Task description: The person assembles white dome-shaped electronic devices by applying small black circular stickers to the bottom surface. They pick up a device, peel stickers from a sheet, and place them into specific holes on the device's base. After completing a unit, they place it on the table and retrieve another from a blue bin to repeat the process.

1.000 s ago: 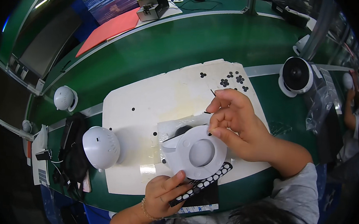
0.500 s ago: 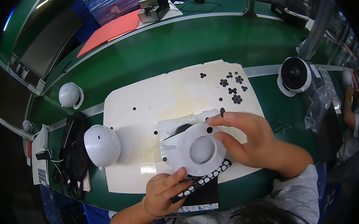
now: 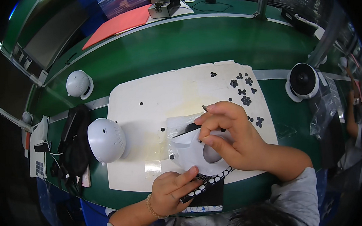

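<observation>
A white, rounded device lies bottom-up at the middle, its round base [image 3: 192, 159] with a circular recess facing me. My left hand [image 3: 170, 193] is closed on a black sticker sheet [image 3: 212, 181] with rows of white round spots, and a fingertip touches the base's near edge. Over the far side of the base, my right hand [image 3: 237, 139] pinches thumb and finger together on what looks like a small black round pad [image 3: 200, 140], partly hidden by the fingertips. White foam [image 3: 178, 123] lies under the device.
A pale cardboard sheet [image 3: 149, 94] covers the green table, with loose black dots [image 3: 246, 101] at its far right. White dome devices stand left [image 3: 104, 141] and far left [image 3: 78, 84]; another with a black front [image 3: 303, 80] is right. A black bag [image 3: 73, 148] lies left.
My right hand has moved left over the base, its thumb and finger now closed together. My left hand stays on the sheet and base. The whole view has shifted slightly.
</observation>
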Action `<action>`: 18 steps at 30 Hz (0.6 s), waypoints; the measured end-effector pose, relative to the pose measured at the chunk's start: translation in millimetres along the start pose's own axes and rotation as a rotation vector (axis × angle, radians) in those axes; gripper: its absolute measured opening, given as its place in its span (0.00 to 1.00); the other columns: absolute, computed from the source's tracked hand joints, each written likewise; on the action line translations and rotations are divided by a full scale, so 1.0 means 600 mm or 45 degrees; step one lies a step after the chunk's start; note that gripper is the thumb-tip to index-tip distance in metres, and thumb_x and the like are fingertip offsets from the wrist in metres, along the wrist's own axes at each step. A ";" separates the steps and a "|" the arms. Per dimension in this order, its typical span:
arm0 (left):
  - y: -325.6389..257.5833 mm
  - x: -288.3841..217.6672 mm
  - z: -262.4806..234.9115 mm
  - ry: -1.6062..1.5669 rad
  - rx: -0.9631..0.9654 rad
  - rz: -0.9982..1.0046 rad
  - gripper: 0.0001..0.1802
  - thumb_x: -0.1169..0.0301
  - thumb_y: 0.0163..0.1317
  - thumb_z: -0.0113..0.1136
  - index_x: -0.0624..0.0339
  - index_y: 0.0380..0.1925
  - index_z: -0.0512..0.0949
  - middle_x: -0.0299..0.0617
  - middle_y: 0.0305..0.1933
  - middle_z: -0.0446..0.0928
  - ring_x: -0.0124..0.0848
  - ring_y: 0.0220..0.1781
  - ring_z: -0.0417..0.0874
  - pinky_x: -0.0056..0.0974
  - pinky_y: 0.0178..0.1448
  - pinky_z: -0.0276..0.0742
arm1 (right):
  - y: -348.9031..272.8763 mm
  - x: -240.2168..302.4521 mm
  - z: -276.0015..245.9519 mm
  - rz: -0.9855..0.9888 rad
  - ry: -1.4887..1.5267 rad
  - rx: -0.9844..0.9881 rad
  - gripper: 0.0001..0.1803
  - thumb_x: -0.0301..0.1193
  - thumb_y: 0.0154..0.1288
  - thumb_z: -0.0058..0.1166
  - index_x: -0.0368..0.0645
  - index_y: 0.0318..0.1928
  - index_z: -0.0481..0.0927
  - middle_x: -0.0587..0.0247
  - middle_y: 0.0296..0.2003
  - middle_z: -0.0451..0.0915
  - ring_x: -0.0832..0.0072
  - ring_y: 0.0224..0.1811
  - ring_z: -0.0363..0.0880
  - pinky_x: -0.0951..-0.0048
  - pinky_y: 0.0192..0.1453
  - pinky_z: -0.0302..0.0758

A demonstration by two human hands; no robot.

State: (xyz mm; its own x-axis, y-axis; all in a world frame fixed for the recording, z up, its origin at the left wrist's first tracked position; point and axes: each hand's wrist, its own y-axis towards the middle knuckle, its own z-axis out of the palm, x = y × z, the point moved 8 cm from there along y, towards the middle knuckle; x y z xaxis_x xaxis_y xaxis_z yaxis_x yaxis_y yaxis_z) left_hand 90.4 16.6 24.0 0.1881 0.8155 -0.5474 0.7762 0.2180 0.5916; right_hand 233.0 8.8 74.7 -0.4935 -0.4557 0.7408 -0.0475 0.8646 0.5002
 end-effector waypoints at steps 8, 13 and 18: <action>-0.001 -0.001 0.001 0.064 0.008 0.028 0.28 0.77 0.26 0.61 0.58 0.38 0.78 0.43 0.57 0.68 0.32 0.24 0.73 0.34 0.30 0.68 | -0.021 0.059 0.003 -0.327 -0.856 -0.009 0.20 0.25 0.53 0.53 0.46 0.49 0.72 0.66 0.38 0.76 0.68 0.50 0.70 0.59 0.56 0.56; 0.004 -0.003 0.004 0.098 0.066 0.023 0.26 0.81 0.29 0.60 0.61 0.37 0.77 0.46 0.59 0.64 0.36 0.29 0.77 0.35 0.32 0.71 | -0.055 0.047 -0.014 -0.048 -0.632 -0.064 0.15 0.31 0.52 0.56 0.51 0.44 0.76 0.58 0.55 0.66 0.58 0.62 0.57 0.54 0.59 0.50; 0.005 -0.008 0.005 0.131 0.060 0.038 0.23 0.83 0.31 0.60 0.64 0.36 0.77 0.51 0.59 0.63 0.37 0.31 0.80 0.35 0.32 0.72 | -0.075 0.025 0.004 0.058 -0.310 -0.006 0.06 0.31 0.54 0.54 0.47 0.33 0.76 0.52 0.61 0.57 0.50 0.66 0.44 0.52 0.61 0.46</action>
State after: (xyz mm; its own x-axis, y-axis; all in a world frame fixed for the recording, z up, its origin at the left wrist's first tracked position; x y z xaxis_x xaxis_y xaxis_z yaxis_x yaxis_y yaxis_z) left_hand 93.9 12.0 26.7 0.1506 0.8727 -0.4645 0.7989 0.1693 0.5771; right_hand 225.6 -36.1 62.2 -0.6897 -0.3517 0.6330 -0.0169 0.8817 0.4715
